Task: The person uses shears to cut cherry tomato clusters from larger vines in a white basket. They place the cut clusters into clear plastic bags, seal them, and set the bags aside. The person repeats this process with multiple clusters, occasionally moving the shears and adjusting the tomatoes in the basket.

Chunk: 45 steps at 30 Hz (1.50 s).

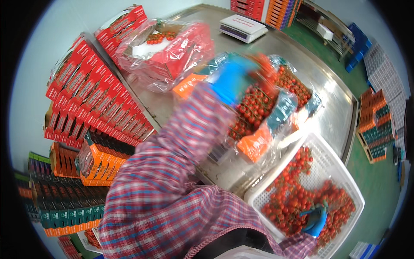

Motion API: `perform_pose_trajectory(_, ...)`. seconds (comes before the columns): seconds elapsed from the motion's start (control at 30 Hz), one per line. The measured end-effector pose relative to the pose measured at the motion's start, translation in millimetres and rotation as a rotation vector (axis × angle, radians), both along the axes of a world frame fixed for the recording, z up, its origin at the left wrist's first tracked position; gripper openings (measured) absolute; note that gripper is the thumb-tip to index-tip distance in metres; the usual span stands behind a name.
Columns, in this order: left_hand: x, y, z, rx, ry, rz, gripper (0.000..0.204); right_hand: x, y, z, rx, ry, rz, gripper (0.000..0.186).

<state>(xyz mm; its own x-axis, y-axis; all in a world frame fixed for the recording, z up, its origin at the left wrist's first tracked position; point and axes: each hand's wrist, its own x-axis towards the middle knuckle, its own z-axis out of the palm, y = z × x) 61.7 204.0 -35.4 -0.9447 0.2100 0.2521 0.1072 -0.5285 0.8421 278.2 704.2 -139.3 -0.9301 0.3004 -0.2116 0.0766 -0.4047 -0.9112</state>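
Note:
My left hand [233, 80], in a blue glove, is smeared by motion over an orange and green carton [254, 144] lined with clear film. Bunches of red cherry tomatoes [254, 105] fill this carton. A blurred red patch of tomatoes [265, 67] lies against the left hand's far side; its fingers cannot be made out. Low on the right, my right hand [317, 221], also blue-gloved, reaches into a white plastic crate [343, 157]. Its fingers close at the green stem of a bunch of cherry tomatoes [330, 196], which is blurred. More loose bunches lie around it in the crate.
A second filled carton [295, 88] stands beside the first on the steel table [332, 110]. Behind are a film-lined red carton [179, 54] and a white scale [243, 26]. Stacked red cartons [86, 86] and orange cartons [101, 164] line the left side.

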Motion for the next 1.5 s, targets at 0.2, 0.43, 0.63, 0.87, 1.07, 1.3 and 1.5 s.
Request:
perform_pose_trajectory(0.2, -39.7, -334.6, -3.1, -0.608, -0.199, 1.150, 0.025, -13.3, 14.9, -25.1, -0.077, -0.017, -0.225, 0.036)
perform_pose_trajectory(0.43, -111.1, -343.9, -6.1, -1.056, -0.027, 1.040, 0.036, 3.6, 44.4, -24.9, -0.010, -0.035, -0.119, 0.038)
perform_pose_trajectory(0.63, -24.2, 38.5, -26.7, -0.650, 0.158, -0.291, 0.046, -0.6, 58.7, -22.1, -0.269, 0.145, -0.481, 0.027)
perform_pose_trajectory(0.87, 78.6, 389.3, -166.3, -1.287, 0.646, -0.745, 0.036, -1.0, 45.3, -13.5, -0.290, 0.267, -0.583, 0.035)
perform_pose_trajectory(1.07, 71.3, 433.8, -212.0, -1.279, 0.622, -0.660, 0.021, 3.2, 39.8, -13.7, -0.395, 0.421, -0.479, 0.031)
perform_pose_trajectory(1.3, 62.9, 350.4, -160.0, -0.172, -0.572, -0.961, 0.044, 3.2, 31.5, -2.6, -0.369, 0.399, -0.390, 0.041)
perform_pose_trajectory(1.5, 80.1, 295.9, -106.7, -0.169, -0.693, -0.924, 0.048, 0.3, 17.1, 0.9, -0.336, 0.340, -0.256, 0.037)
